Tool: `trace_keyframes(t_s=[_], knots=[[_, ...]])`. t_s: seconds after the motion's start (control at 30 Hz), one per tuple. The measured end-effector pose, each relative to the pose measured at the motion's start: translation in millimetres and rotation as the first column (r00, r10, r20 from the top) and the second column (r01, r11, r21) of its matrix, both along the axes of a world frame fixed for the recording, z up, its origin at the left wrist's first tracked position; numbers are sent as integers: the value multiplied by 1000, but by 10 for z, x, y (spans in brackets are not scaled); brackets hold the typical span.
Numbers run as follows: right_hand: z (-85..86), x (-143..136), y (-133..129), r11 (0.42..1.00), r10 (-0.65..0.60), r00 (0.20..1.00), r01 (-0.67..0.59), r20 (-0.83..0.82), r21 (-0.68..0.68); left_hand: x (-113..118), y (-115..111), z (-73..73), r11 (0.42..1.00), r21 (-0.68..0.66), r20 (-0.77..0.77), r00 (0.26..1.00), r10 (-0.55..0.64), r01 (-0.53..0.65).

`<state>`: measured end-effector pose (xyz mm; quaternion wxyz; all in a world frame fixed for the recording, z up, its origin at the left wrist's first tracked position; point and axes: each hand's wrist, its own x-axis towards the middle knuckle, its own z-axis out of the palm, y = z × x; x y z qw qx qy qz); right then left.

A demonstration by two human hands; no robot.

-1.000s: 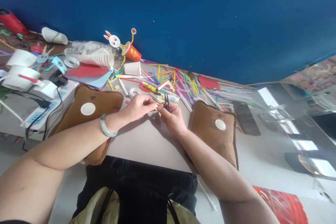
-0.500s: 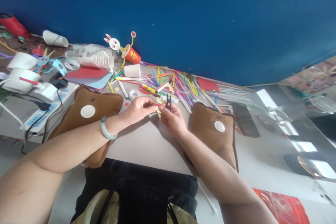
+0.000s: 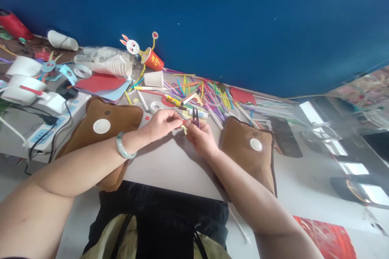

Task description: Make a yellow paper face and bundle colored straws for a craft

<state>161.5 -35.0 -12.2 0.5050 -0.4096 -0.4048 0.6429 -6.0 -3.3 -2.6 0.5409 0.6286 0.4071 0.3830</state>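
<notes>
My left hand (image 3: pixel 164 124), with a pale bangle on its wrist, pinches a small red piece (image 3: pixel 184 122) between thumb and fingertips. What the piece is I cannot make out. Close beside it, my right hand (image 3: pixel 200 136) is closed around small scissors (image 3: pixel 195 116), their dark blades pointing up and slightly parted. The right thumb tip meets the red piece too. Just below the fingertips is a pale yellow scrap (image 3: pixel 184 130), partly hidden. A roll of white tape (image 3: pixel 156 107) and a small red dot (image 3: pixel 147 117) lie near my left hand.
Brown cushion-like pads (image 3: pixel 124 121) (image 3: pixel 243 158) lie on either side of my hands. Behind are colourful straws (image 3: pixel 209 97), a white paper cup (image 3: pixel 153 79), a red cup with a rabbit face (image 3: pixel 153 60) and stacked cups (image 3: pixel 112 66). A power strip (image 3: pixel 57 123) with cables is at left.
The view has shifted slightly. Both hands stay together at the red piece, with the scissors still in my right hand and only tiny finger movement.
</notes>
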Motion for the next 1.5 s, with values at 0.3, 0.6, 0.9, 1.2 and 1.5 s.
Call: trace_keyframes(t_s=[0.3, 0.6, 0.9, 1.2, 1.5], knots=[[-12, -14, 11, 1000, -24, 1000, 24, -11, -4, 15, -10, 34, 999, -40, 173, 985, 20, -13], [-29, -12, 13, 997, -69, 998, 69, -13, 30, -1, 8, -75, 999, -38, 152, 988, -33, 39], [-86, -5, 5, 996, -71, 996, 68, 50, 63, 9, -16, -12, 1000, -26, 153, 988, 18, -14], [-55, -26, -4, 1000, 9, 999, -10, 43, 10, 12, -27, 49, 993, -104, 233, 970, 69, -46], [-51, -39, -23, 995, 82, 993, -78, 82, -60, 3, -21, 58, 991, -129, 254, 965, 57, -25]])
